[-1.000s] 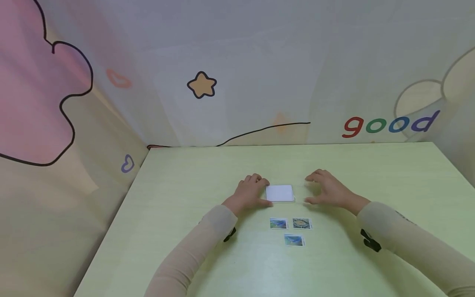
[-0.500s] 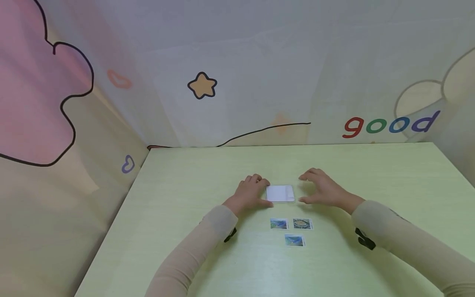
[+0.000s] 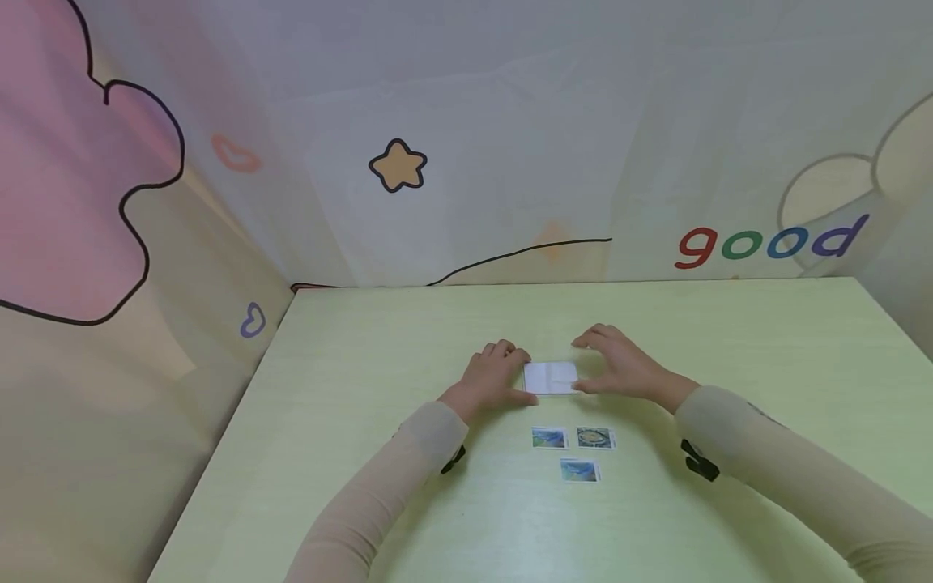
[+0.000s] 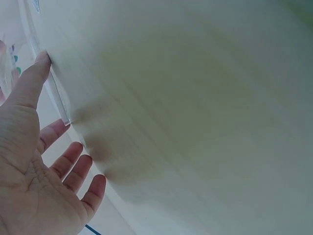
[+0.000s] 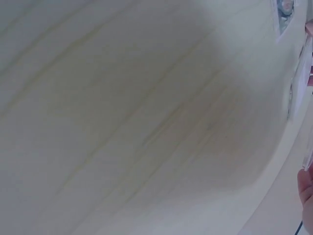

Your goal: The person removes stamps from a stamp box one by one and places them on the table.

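A flat, clear box (image 3: pixel 538 379) with a white top surface inside lies on the table. My left hand (image 3: pixel 484 379) grips its left end between thumb and fingers; in the left wrist view the box's clear edge (image 4: pixel 59 104) shows between thumb and forefinger. My right hand (image 3: pixel 627 368) is at the right of the box, thumb and fingers spread. It appears to hold a see-through lid by the edges; the right wrist view shows the clear edge of that lid (image 5: pixel 307 160) at a fingertip. In the head view the lid is hardly visible, apart from faint lines over the box.
Nearer the person lie three small picture cards: a blue-green card (image 3: pixel 550 438), a round-patterned card (image 3: pixel 595 438) and a blue card (image 3: pixel 580 470). The pale green table (image 3: pixel 350 356) meets a printed cloth backdrop (image 3: pixel 496 162) behind and at both sides.
My right hand has moved left with the clear lid, from apart on the right to the box's right edge. The left hand, the box and the cards have stayed in place.
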Demonstrator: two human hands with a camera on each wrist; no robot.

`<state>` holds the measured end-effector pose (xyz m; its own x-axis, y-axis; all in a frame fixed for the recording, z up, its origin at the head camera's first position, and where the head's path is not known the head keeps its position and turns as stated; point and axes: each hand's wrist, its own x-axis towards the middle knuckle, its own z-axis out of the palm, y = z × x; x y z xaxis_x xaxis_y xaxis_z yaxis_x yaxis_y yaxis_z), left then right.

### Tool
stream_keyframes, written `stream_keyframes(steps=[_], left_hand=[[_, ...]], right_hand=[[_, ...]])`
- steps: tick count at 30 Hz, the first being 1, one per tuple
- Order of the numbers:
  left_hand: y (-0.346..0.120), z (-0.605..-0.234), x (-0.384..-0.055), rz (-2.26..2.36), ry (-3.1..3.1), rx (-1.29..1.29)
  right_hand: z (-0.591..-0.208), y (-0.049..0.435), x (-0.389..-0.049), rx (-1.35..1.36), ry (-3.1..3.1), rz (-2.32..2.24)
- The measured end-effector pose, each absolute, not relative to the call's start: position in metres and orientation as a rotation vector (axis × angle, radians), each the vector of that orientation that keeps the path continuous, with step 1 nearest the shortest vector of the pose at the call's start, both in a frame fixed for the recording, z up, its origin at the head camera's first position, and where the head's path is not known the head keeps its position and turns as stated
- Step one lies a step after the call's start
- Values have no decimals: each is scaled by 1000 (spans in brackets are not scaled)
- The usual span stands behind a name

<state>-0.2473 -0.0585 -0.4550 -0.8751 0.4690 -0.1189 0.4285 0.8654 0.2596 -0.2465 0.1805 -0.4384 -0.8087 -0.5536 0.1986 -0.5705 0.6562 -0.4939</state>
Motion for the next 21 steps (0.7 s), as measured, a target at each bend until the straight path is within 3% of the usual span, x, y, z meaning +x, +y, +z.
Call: stream_keyframes(steps=[21], left_hand=[[-59,-451,-246,321,2842,695]], right_hand=[[-446,156,-249,1007,-2880,854]])
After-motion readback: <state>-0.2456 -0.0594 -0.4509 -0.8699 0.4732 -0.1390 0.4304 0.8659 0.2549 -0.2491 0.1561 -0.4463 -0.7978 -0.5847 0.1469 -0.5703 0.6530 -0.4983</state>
